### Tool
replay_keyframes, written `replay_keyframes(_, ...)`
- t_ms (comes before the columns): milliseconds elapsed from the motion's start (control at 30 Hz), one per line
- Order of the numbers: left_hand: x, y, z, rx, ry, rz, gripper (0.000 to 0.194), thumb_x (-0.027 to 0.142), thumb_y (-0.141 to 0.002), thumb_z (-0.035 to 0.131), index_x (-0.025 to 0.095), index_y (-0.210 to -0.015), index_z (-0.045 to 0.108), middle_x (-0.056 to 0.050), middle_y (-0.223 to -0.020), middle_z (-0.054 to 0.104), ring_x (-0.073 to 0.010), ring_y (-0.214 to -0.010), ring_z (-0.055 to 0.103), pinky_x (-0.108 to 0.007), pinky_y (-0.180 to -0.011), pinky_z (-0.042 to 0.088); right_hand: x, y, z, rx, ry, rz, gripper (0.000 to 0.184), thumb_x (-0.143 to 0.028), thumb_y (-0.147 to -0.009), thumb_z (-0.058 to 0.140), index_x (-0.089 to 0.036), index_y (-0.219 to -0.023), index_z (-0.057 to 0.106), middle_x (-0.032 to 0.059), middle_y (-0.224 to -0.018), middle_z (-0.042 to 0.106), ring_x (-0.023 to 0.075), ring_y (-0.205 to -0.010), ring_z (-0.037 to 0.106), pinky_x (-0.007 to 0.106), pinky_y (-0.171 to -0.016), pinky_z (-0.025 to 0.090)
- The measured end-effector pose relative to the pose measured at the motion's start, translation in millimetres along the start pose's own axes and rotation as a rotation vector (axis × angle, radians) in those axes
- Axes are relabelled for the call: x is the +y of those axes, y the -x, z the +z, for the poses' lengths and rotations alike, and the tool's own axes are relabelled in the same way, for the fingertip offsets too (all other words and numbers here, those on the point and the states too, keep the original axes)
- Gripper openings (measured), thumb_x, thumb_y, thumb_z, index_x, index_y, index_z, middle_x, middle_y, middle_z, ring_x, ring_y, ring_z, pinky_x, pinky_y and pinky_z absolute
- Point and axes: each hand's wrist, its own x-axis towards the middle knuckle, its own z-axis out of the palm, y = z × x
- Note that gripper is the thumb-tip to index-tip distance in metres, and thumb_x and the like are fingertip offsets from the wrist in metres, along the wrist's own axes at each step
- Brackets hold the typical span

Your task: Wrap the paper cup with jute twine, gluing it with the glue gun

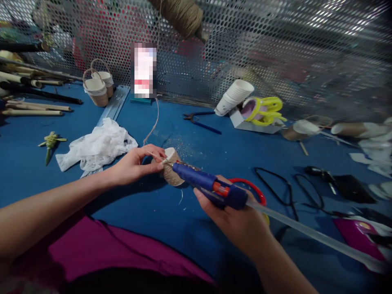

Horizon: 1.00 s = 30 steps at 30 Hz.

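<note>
My left hand (139, 163) is closed, pinching twine (155, 122) against the rim of a small paper cup wrapped in brown twine (174, 175). The cup lies tilted on the blue table, its white opening facing away from me. Closed around a blue glue gun (196, 177) is my right hand (237, 224). The gun's nozzle points left and meets the twine-wrapped rim near my left fingertips; whether it touches is hard to tell. A long translucent glue stick (300, 228) runs out of its back end. Behind the gun, red scissor handles (255, 188) show in part.
Crumpled white lace (98, 145) lies left of the cup. Twine-covered baskets (96, 92), a phone (143, 71), blue-handled pliers (202, 122), stacked paper cups (234, 97) and a yellow tape dispenser (265, 110) stand farther back. A twine spool (180, 18) hangs above. Black cord (288, 188) lies right.
</note>
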Motion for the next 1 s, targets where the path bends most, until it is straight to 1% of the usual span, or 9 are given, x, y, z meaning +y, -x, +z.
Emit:
replay_keyframes(133, -0.2, -0.1, -0.8, -0.008, 0.024, 0.012, 0.005, 0.016, -0.075, 0.063, 0.017, -0.072, 0.059, -0.006, -0.095, 0.061, -0.0215, -0.109, 0.051, -0.044, -0.102, 0.031, -2.2, -1.8, -2.5, -0.027, -0.019, 0.043, 0.011, -0.025, -0.082, 0.048, -0.024, -0.074, 0.055, -0.0011, -0.057, 0.062, 0.0147, -0.046, 0.058, 0.026, -0.048, 0.05)
replay_keyframes(200, 0.0, 0.0, -1.4, -0.018, 0.036, 0.001, 0.004, 0.016, -0.075, 0.063, 0.017, -0.073, 0.06, -0.006, -0.098, 0.061, -0.0218, -0.111, 0.051, -0.043, -0.103, 0.031, -2.8, -1.6, -2.5, -0.003, 0.001, 0.02, 0.011, -0.026, -0.082, 0.048, -0.024, -0.074, 0.055, -0.0004, -0.058, 0.062, 0.0152, -0.048, 0.06, 0.026, -0.049, 0.05)
replay_keyframes(300, 1.2, 0.5, -2.2, -0.039, 0.053, -0.031, 0.004, 0.015, -0.076, 0.063, 0.017, -0.073, 0.06, -0.007, -0.106, 0.06, -0.0214, -0.113, 0.05, -0.043, -0.103, 0.03, -2.6, -1.2, -2.2, 0.038, 0.021, -0.029, 0.01, -0.026, -0.082, 0.047, -0.023, -0.075, 0.055, 0.0022, -0.066, 0.066, 0.0165, -0.057, 0.064, 0.026, -0.054, 0.052)
replay_keyframes(433, 2.3, 1.0, -2.3, -0.054, 0.079, -0.068, 0.006, 0.017, -0.077, 0.061, 0.016, -0.073, 0.058, -0.009, -0.115, 0.057, -0.022, -0.114, 0.05, -0.043, -0.102, 0.03, -1.3, -2.4, -2.8, 0.053, 0.023, 0.012, 0.011, -0.028, -0.08, 0.05, -0.024, -0.071, 0.051, -0.0018, -0.051, 0.059, 0.0144, -0.041, 0.056, 0.025, -0.044, 0.049)
replay_keyframes(467, 2.3, 1.0, -2.2, -0.054, 0.083, -0.072, 0.006, 0.017, -0.077, 0.061, 0.015, -0.073, 0.057, -0.009, -0.116, 0.056, -0.0225, -0.114, 0.05, -0.043, -0.102, 0.03, -1.4, -2.9, -2.9, 0.053, 0.028, 0.014, 0.011, -0.028, -0.08, 0.05, -0.024, -0.07, 0.05, -0.0022, -0.05, 0.058, 0.0142, -0.04, 0.055, 0.025, -0.044, 0.048)
replay_keyframes(600, 2.0, 0.9, -2.1, -0.059, 0.096, -0.083, 0.006, 0.017, -0.077, 0.062, 0.015, -0.074, 0.057, -0.01, -0.119, 0.055, -0.0237, -0.116, 0.049, -0.043, -0.1, 0.032, -2.9, -3.9, -3.6, 0.027, 0.044, -0.019, 0.008, -0.024, -0.08, 0.049, -0.024, -0.072, 0.052, -0.0003, -0.059, 0.062, 0.0152, -0.051, 0.061, 0.026, -0.051, 0.051)
replay_keyframes(733, 2.7, 1.0, -2.3, -0.057, 0.111, -0.086, 0.006, 0.017, -0.077, 0.062, 0.015, -0.074, 0.058, -0.009, -0.119, 0.056, -0.0234, -0.117, 0.049, -0.042, -0.1, 0.032, -2.3, -3.4, -4.1, 0.021, 0.061, 0.001, 0.013, -0.023, -0.081, 0.05, -0.024, -0.068, 0.049, -0.0028, -0.051, 0.057, 0.0132, -0.043, 0.055, 0.024, -0.044, 0.047)
replay_keyframes(900, 4.5, 1.1, -2.3, -0.054, 0.11, -0.097, 0.006, 0.016, -0.077, 0.063, 0.015, -0.073, 0.058, -0.009, -0.119, 0.056, -0.0237, -0.118, 0.048, -0.042, -0.102, 0.031, -1.8, -2.5, -3.2, 0.033, 0.048, -0.092, 0.007, -0.022, -0.082, 0.047, -0.023, -0.077, 0.052, 0.0, -0.065, 0.064, 0.0138, -0.054, 0.062, 0.023, -0.052, 0.051)
replay_keyframes(1000, 4.6, 1.1, -2.4, -0.056, 0.116, -0.097, 0.005, 0.016, -0.077, 0.062, 0.015, -0.074, 0.058, -0.01, -0.119, 0.056, -0.0242, -0.118, 0.048, -0.043, -0.101, 0.032, -2.7, -2.4, -3.7, 0.067, 0.071, -0.063, 0.009, -0.025, -0.081, 0.049, -0.024, -0.072, 0.05, -0.0023, -0.054, 0.06, 0.0131, -0.044, 0.058, 0.023, -0.045, 0.049)
